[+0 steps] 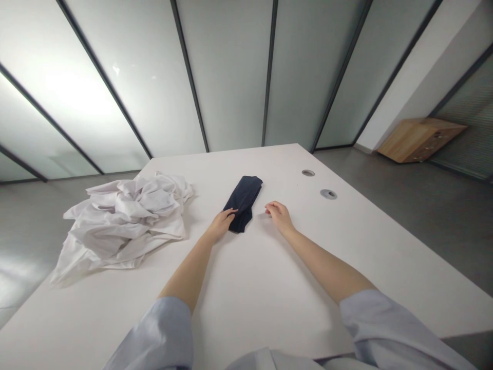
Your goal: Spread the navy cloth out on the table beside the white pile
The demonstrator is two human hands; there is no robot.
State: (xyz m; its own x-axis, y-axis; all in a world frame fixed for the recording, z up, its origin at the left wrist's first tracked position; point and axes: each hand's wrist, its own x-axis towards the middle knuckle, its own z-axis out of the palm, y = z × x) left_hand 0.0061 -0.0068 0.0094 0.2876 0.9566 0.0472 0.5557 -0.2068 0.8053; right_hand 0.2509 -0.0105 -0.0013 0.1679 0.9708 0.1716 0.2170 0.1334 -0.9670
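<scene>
A pair of dark navy trousers, folded lengthwise into a narrow strip, lies flat on the white table. My left hand rests at their lower left edge, with fingers stretched over the cloth and the thumb apart from them. To the right of the trousers, my right hand hovers just above the tabletop, its fingers curled together. It does not touch the cloth, and nothing shows in its fingers.
A crumpled heap of white cloth covers the table's left side and hangs over its edge. Two round cable holes, a farther one and a nearer one, sit at the right. Beyond stand frosted glass panels and a wooden cabinet.
</scene>
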